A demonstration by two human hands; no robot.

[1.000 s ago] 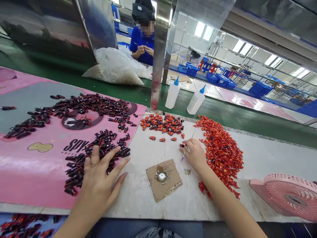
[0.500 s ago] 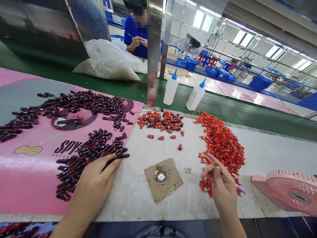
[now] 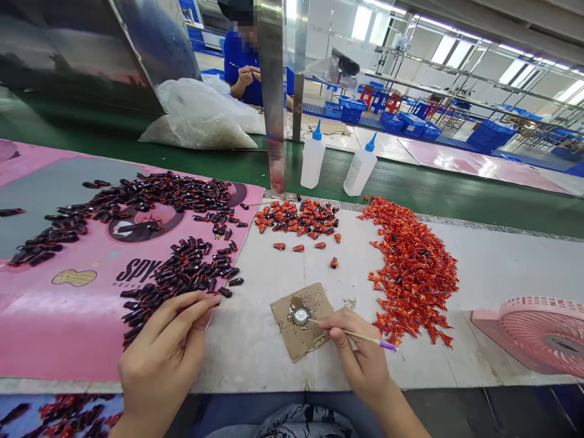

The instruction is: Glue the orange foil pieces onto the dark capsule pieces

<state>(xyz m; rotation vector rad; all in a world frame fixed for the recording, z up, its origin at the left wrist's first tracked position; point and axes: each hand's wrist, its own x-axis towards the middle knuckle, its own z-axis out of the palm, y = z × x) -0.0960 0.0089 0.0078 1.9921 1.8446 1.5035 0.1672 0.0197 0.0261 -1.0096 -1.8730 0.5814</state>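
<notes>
My left hand [image 3: 164, 350] rests at the edge of a pink printed sheet [image 3: 59, 322], its fingertips pinched on a small dark piece that they mostly hide. Beside it lie many glossy dark red-and-black pieces [image 3: 182, 274]. My right hand [image 3: 353, 353] grips a thin wooden stick [image 3: 360, 334] with a purple end. The stick's tip reaches a round dish [image 3: 300, 316] on a cardboard square [image 3: 292, 331] scattered with tiny beads. Orange-red pieces form a large heap [image 3: 413, 274] right of my right hand and a smaller group [image 3: 296, 218] farther ahead.
Two white squeeze bottles [image 3: 312, 159] [image 3: 360, 170] with blue nozzles stand on the green belt [image 3: 410, 194] behind a steel post [image 3: 274, 103]. A pink fan [image 3: 541, 331] sits right. Beyond, a white sack [image 3: 201, 118] and a blue-shirted co-worker [image 3: 241, 73] appear.
My right hand has moved left from the orange heap to the cardboard square, bringing the stick's tip to the dish. My left hand has shifted slightly toward the cardboard.
</notes>
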